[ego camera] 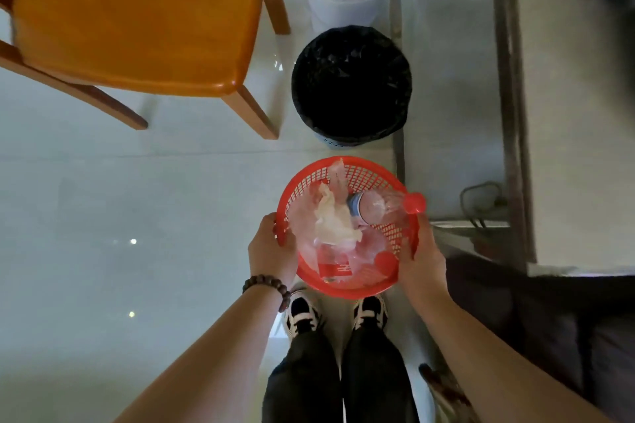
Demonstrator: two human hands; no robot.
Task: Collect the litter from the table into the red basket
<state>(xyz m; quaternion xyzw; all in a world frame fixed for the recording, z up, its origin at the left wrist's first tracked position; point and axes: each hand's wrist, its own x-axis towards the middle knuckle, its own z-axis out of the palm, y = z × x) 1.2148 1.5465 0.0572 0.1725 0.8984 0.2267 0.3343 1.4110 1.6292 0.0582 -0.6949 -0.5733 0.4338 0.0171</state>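
Observation:
I hold the red basket in the air above the floor, in front of my legs. My left hand grips its left rim and my right hand grips its right rim. Inside lie crumpled white tissue, clear plastic wrappers, a red-and-white packet, and a clear plastic bottle whose red cap sticks out over the right rim. A second red cap shows near my right hand.
A bin lined with a black bag stands on the floor just beyond the basket. Behind it is a white bin full of rubbish. An orange wooden chair is at the upper left. A glass-topped table frame runs along the right.

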